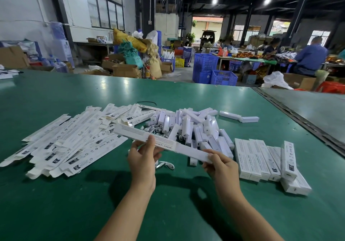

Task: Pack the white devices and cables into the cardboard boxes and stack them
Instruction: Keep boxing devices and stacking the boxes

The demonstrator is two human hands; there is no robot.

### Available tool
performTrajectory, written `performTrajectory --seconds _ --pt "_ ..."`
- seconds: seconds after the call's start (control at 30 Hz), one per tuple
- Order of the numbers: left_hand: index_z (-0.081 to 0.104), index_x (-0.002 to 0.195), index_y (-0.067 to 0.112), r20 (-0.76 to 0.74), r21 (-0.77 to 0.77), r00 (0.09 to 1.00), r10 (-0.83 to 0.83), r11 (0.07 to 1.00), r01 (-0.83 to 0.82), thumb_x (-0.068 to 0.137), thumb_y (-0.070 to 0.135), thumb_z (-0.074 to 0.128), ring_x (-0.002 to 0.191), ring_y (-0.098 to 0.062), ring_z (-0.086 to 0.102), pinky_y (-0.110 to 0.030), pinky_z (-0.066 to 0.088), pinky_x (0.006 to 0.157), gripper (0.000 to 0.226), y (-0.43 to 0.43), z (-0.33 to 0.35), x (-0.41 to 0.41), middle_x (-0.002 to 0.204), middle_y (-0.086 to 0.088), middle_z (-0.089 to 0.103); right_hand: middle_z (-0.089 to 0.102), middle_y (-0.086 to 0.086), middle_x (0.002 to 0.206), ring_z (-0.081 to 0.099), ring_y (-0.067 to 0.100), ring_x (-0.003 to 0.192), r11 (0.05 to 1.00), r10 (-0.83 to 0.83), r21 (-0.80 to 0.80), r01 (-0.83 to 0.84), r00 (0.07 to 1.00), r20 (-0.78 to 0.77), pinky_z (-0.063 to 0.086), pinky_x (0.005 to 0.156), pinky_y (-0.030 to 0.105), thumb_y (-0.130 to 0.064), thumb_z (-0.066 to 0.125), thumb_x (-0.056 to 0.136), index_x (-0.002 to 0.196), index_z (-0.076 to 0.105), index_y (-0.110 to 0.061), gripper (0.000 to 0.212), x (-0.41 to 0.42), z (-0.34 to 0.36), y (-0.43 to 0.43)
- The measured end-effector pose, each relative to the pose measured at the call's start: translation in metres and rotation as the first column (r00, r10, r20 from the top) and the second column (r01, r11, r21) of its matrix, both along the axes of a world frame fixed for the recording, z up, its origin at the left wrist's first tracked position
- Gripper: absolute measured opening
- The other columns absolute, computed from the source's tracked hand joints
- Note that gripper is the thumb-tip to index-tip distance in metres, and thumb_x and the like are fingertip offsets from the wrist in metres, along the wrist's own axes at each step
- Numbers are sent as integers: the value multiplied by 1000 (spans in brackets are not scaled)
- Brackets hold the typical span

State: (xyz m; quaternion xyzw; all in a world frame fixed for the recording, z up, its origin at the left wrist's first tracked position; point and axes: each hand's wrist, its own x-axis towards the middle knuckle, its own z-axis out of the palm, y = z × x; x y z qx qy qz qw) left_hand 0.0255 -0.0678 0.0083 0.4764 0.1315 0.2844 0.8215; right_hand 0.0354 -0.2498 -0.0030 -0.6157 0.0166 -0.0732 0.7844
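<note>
One held box (130, 135), one loose cable (166, 164), roughly eight packed boxes (257, 161), many flat cartons (74, 142), many devices (188, 127)

Packing workshop in warehouse hall. Beyond green table (186, 95): stacked blue crates (205, 63), open cartons (125, 70), filled sacks (130, 54). Beyond table, right: seated workers (310, 56) at bench (248, 59).

Seen from a single wide-angle camera worn on the head. Looks forward and down over the green table (186, 97), close in on the left hand (142, 158) and right hand (222, 166) at lower centre, near enough to show print on the long white box (183, 149) between them. Takes in flat cartons (61, 143) outward of the left hand and packed boxes (257, 162) just beside the right hand. Reaches well beyond both hands to the far workshop floor.
</note>
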Motion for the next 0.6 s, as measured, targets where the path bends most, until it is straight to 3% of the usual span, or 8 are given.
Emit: performTrajectory --seconds 0.2,0.33,0.5,0.6 --pt "54 96 14 -22 1 999 -44 999 44 90 26 68 71 -17 75 -21 56 58 19 -4 -4 3 82 4 77 73 7 80 72 22 74 986 19 168 -14 999 -32 56 66 21 -5 62 93 99 63 -8 7 0 2 0" --pt "58 98 11 -6 35 995 -97 995 98 82 26 74 81 -27 76 -25 58 63 27 -14 -9 1 97 -7 76 73 14 85 73 27 81 990 95 104 -90 994 -48 57 69 21 -8 69 87 93 66 -1 10 -6 2 8" --pt "61 103 14 11 66 992 -126 990 125 68 40 77 83 -26 76 -24 57 65 46 -19 -13 -1 98 -7 76 75 8 83 67 15 70 996 67 -52 -70 996 -62 53 64 26 -16 74 84 94 75 -13 10 -10 2 9" --pt "61 101 15 7 66 992 -124 990 123 67 40 77 81 -26 76 -24 57 63 46 -19 -13 -1 93 -3 77 76 4 90 64 15 59 996 92 -2 -93 993 -79 46 53 24 -19 68 89 101 73 -17 13 -10 4 8"
